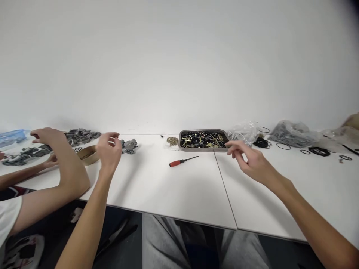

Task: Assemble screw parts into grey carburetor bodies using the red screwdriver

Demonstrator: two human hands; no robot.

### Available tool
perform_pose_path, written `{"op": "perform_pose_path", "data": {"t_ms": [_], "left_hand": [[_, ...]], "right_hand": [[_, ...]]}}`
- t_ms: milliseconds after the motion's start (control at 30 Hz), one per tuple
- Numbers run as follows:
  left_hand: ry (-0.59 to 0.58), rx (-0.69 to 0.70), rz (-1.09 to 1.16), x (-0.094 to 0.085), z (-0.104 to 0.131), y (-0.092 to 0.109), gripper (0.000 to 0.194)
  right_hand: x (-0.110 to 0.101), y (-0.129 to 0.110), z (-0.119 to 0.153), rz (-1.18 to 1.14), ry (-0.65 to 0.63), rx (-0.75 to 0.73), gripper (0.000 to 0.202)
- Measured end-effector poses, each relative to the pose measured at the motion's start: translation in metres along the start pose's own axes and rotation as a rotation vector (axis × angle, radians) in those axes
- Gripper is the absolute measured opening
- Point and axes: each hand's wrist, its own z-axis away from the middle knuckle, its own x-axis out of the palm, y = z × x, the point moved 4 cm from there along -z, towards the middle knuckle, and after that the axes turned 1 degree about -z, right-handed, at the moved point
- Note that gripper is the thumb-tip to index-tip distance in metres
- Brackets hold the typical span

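My left hand is raised over the table, its fingers loosely bent and apart, with nothing visible in them. Just to its right lie grey fittings, partly hidden behind the fingers. My right hand hovers by the right front corner of a metal tray, fingers half bent and apart, holding nothing that I can see. Black and brass-coloured small parts fill the tray. A screwdriver with a red and black handle lies between my hands, its tip pointing right.
Small brass pieces sit left of the tray. A co-worker's arm reaches in at left, near a round bowl and a pile of grey parts. Plastic bags and black rings lie at right.
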Motion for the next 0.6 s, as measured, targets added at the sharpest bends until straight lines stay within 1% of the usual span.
{"op": "perform_pose_path", "data": {"t_ms": [33, 100, 133, 200, 267, 300, 367, 467, 600], "left_hand": [[-0.017, -0.018, -0.048, 0.015, -0.003, -0.005, 0.036], [-0.079, -0.051, -0.151, 0.051, -0.006, -0.014, 0.045], [-0.121, -0.056, -0.194, 0.07, -0.006, -0.018, 0.05], [-0.195, -0.044, -0.264, 0.103, -0.002, -0.025, 0.055], [-0.237, -0.013, -0.319, 0.126, 0.002, -0.027, 0.056], [-0.243, 0.001, -0.343, 0.133, 0.003, -0.028, 0.056], [-0.227, 0.016, -0.381, 0.14, 0.005, -0.028, 0.056], [-0.187, 0.012, -0.411, 0.139, 0.002, -0.032, 0.059], [-0.177, -0.023, -0.412, 0.135, -0.004, -0.042, 0.053]], "right_hand": [[0.012, 0.021, 0.002, -0.027, -0.04, 0.075, 0.032], [0.03, 0.055, 0.013, -0.062, -0.056, 0.185, 0.032], [0.037, 0.068, 0.02, -0.082, -0.049, 0.231, 0.031], [0.05, 0.085, 0.035, -0.092, -0.04, 0.281, 0.03], [0.06, 0.091, 0.044, -0.096, -0.045, 0.312, 0.028], [0.064, 0.092, 0.046, -0.099, -0.053, 0.325, 0.028], [0.067, 0.093, 0.049, -0.108, -0.069, 0.347, 0.029], [0.066, 0.093, 0.049, -0.128, -0.086, 0.375, 0.032], [0.059, 0.092, 0.05, -0.169, -0.107, 0.386, 0.031]]}}
